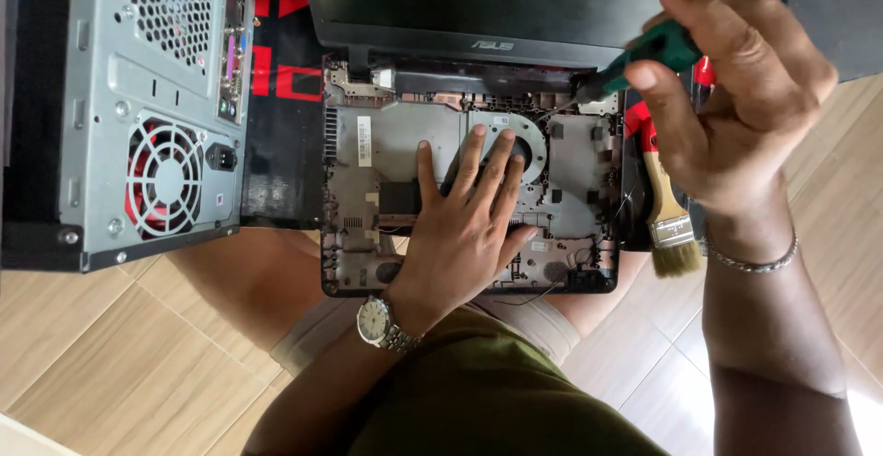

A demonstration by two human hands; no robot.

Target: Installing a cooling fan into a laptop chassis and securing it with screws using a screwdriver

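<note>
On the person's lap sits an opened laptop base (386,143), bottom cover off, grey inner frame and round fan housing (524,139) showing, its black screen (478,1) folded back towards the far edge. Left hand (464,222) is down flat on the middle of that base, fingers spread wide, fingertips (474,136) reaching up beside the fan housing, palm pressing near the front edge; a silver wristwatch (377,323) shows on that wrist. Right hand (736,97) is up at the far right corner of the base, closed around a green-handled screwdriver (648,56), its dark shaft angling down and left with the tip at the hinge corner of the base, though whether it actually touches a screw there I can't tell. A thin bracelet (750,261) circles that wrist. Just off the right edge of the base lies a paintbrush (667,222), pale wooden handle with a red end, metal band and tan bristles pointing towards the person, partly hidden under the right hand. Over to the left, well apart from both hands, a grey desktop computer case (147,107) lies with its back panel, round fan grille and ports facing up, on a black and red mat (280,79). Pale tiled floor (110,364) shows below.
</note>
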